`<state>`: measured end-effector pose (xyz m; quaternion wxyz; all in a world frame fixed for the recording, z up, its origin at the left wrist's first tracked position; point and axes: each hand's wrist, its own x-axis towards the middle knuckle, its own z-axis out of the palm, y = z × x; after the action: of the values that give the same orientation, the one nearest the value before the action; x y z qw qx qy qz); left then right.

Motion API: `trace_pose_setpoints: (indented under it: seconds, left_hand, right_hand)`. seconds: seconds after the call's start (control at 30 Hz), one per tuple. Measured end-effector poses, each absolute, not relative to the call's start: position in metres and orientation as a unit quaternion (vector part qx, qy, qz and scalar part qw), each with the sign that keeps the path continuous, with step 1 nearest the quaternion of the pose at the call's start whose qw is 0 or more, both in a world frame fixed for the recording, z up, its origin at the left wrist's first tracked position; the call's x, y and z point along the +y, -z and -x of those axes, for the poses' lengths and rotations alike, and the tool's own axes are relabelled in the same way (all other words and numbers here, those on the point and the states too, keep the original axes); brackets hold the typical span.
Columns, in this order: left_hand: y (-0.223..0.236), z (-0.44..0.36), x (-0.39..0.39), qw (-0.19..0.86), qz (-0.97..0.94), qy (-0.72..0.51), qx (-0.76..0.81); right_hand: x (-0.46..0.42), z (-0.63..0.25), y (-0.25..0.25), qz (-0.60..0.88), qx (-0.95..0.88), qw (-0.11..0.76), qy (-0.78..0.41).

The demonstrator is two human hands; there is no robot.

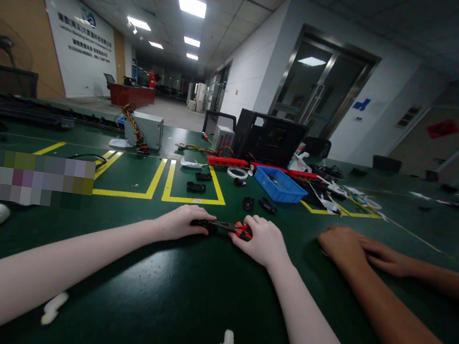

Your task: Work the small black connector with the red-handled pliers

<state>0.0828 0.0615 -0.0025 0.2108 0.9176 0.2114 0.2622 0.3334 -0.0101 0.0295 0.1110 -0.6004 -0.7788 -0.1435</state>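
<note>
Over the dark green tabletop [147,285], my right hand [265,241] is closed around the red handles of a pair of pliers [242,230]. Their narrow metal jaws point left, toward my left hand [182,223]. That hand is closed on a small black part [201,223], most of it hidden by the fingers. The jaws reach the black part; whether they grip it I cannot tell. Beyond my hands lie several small black plastic pieces, among them one inside the yellow outline [196,187] and one outside it [267,204].
A blue bin [280,185] stands behind my right hand, with red strips [227,162] and a black case [270,138] farther back. Another person's hands [342,246] rest on the table at right. Small white pieces [228,342] lie near me. A metal power supply [148,130] stands back left.
</note>
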Motion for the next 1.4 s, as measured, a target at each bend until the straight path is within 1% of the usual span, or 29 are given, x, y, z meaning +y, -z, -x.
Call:
trace_pose_setpoints:
  seconds: [0.2,0.33,0.43,0.73,0.9,1.1,1.23,1.4]
  left_hand:
    - [-0.004,-0.084,0.061,0.272,-0.897,-0.275,0.213]
    - [-0.007,-0.083,0.064,0.321,-0.888,-0.258,0.204]
    - [-0.009,-0.082,0.064,0.338,-0.884,-0.251,0.203]
    - [-0.007,-0.083,0.066,0.336,-0.883,-0.253,0.209]
    - [-0.008,-0.084,0.064,0.316,-0.880,-0.253,0.247]
    - [-0.009,-0.085,0.062,0.299,-0.878,-0.258,0.271]
    - [-0.009,-0.084,0.063,0.310,-0.883,-0.256,0.241]
    - [-0.013,-0.076,0.067,0.361,-0.883,-0.219,0.205]
  right_hand:
    - [-0.009,-0.333,-0.028,0.592,-0.781,0.121,0.157]
    - [-0.008,-0.335,-0.026,0.579,-0.789,0.125,0.164]
    - [-0.008,-0.336,-0.025,0.577,-0.792,0.125,0.154]
    - [-0.011,-0.336,-0.028,0.569,-0.795,0.140,0.159]
    - [-0.011,-0.333,-0.027,0.574,-0.788,0.147,0.167]
    - [-0.010,-0.327,-0.025,0.599,-0.778,0.133,0.139]
    - [-0.011,-0.328,-0.026,0.604,-0.773,0.130,0.143]
    - [-0.012,-0.331,-0.028,0.605,-0.773,0.126,0.144]
